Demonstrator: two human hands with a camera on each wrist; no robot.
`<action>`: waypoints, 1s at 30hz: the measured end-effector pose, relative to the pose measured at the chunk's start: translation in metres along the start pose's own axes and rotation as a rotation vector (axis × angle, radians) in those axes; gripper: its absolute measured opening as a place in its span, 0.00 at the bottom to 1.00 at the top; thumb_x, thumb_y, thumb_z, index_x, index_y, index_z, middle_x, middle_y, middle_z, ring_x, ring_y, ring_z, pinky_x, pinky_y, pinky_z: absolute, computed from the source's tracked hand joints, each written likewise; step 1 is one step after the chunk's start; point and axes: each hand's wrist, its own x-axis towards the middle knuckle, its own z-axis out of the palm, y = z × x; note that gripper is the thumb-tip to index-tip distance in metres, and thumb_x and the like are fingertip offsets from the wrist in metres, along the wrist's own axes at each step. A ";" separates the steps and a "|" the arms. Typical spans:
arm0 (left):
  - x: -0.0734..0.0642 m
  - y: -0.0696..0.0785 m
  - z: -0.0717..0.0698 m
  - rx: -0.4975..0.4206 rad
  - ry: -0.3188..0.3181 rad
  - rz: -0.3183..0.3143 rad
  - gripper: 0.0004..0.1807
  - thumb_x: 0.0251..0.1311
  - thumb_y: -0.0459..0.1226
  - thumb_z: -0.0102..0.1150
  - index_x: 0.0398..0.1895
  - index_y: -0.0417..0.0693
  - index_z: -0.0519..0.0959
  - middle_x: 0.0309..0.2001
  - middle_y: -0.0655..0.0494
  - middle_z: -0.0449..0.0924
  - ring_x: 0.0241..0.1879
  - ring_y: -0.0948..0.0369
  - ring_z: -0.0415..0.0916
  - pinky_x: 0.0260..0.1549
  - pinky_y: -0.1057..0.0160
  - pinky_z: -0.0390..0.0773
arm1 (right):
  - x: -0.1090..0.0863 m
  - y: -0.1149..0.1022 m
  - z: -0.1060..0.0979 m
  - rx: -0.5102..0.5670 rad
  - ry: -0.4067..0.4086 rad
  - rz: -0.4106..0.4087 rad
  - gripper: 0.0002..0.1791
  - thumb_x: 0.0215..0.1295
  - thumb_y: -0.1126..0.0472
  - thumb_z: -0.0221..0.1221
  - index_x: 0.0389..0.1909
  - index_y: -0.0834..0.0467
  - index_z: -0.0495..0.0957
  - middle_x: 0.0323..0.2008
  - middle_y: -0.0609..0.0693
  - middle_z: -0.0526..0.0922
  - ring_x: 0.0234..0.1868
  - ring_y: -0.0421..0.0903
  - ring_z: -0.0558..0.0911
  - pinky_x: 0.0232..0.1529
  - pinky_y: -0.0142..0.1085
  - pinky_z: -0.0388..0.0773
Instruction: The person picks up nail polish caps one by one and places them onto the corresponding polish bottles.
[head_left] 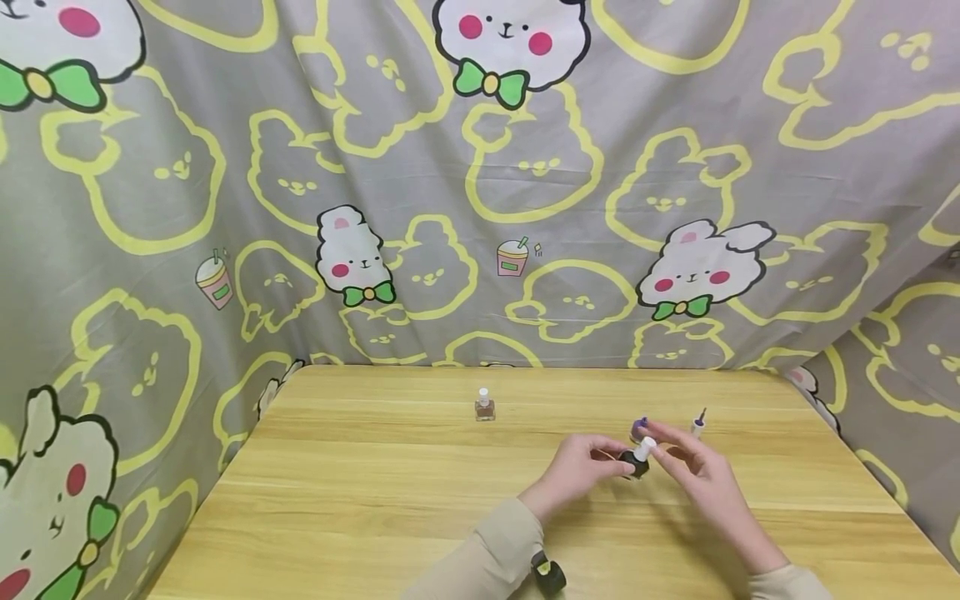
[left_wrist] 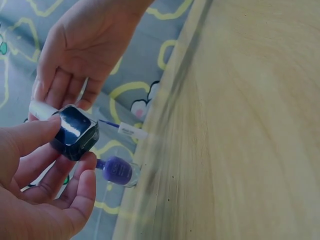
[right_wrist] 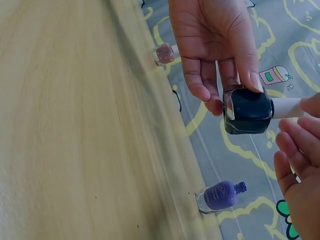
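Note:
My left hand [head_left: 573,471] holds a small glass nail polish bottle [right_wrist: 247,107] with dark, blue-green polish, its thumb on one face and fingers on the other. Its white cap [right_wrist: 287,107] is on the neck, pinched between the thumb and fingers of my right hand [head_left: 705,479]. The bottle is tilted above the table. Just behind the hands stands a purple nail polish bottle [right_wrist: 221,196], uncapped, its neck stained purple. To its right, a white cap with a purple-coated brush [left_wrist: 131,131] stands on the table, brush pointing up.
A capped pinkish-brown nail polish bottle [head_left: 485,410] stands towards the back of the wooden table [head_left: 360,500]. A black object [head_left: 550,575] sits beside the left sleeve. A grey patterned curtain [head_left: 420,183] hangs around the table's back and sides.

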 end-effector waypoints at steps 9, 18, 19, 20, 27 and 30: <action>-0.002 0.001 0.000 0.004 -0.016 -0.004 0.13 0.55 0.38 0.69 0.44 0.47 0.86 0.38 0.58 0.87 0.31 0.74 0.77 0.34 0.74 0.77 | 0.000 0.002 0.000 -0.055 -0.015 -0.026 0.17 0.65 0.73 0.57 0.54 0.66 0.78 0.52 0.39 0.84 0.51 0.25 0.79 0.50 0.17 0.71; -0.002 0.003 0.000 0.024 -0.025 0.016 0.12 0.53 0.38 0.71 0.42 0.49 0.87 0.37 0.59 0.87 0.30 0.74 0.78 0.34 0.75 0.76 | -0.001 -0.003 0.002 -0.125 0.065 0.096 0.11 0.57 0.69 0.66 0.42 0.62 0.82 0.35 0.33 0.84 0.33 0.29 0.78 0.34 0.25 0.73; -0.002 0.003 0.000 0.029 -0.026 0.017 0.12 0.52 0.38 0.71 0.42 0.50 0.87 0.37 0.60 0.87 0.30 0.74 0.78 0.34 0.75 0.76 | -0.001 -0.003 0.002 -0.122 0.072 0.105 0.10 0.56 0.69 0.67 0.39 0.61 0.82 0.34 0.33 0.83 0.32 0.30 0.77 0.33 0.25 0.73; -0.002 0.004 0.000 0.035 -0.028 0.018 0.12 0.52 0.38 0.71 0.42 0.50 0.87 0.37 0.61 0.87 0.29 0.74 0.78 0.34 0.75 0.76 | -0.001 -0.002 0.002 -0.117 0.079 0.113 0.09 0.55 0.70 0.68 0.37 0.61 0.82 0.32 0.32 0.82 0.31 0.30 0.77 0.32 0.25 0.73; -0.006 0.007 0.002 0.031 -0.047 0.010 0.12 0.51 0.37 0.72 0.41 0.49 0.86 0.37 0.61 0.87 0.28 0.75 0.77 0.31 0.75 0.76 | -0.002 0.000 0.004 -0.061 0.089 0.160 0.08 0.54 0.71 0.68 0.33 0.61 0.78 0.29 0.34 0.80 0.30 0.32 0.78 0.34 0.24 0.75; -0.006 0.007 0.002 0.028 -0.043 0.011 0.12 0.51 0.37 0.72 0.41 0.49 0.86 0.37 0.60 0.87 0.28 0.74 0.77 0.31 0.74 0.76 | -0.003 0.000 0.004 -0.059 0.095 0.159 0.08 0.54 0.71 0.68 0.33 0.62 0.78 0.30 0.34 0.79 0.30 0.31 0.77 0.34 0.24 0.75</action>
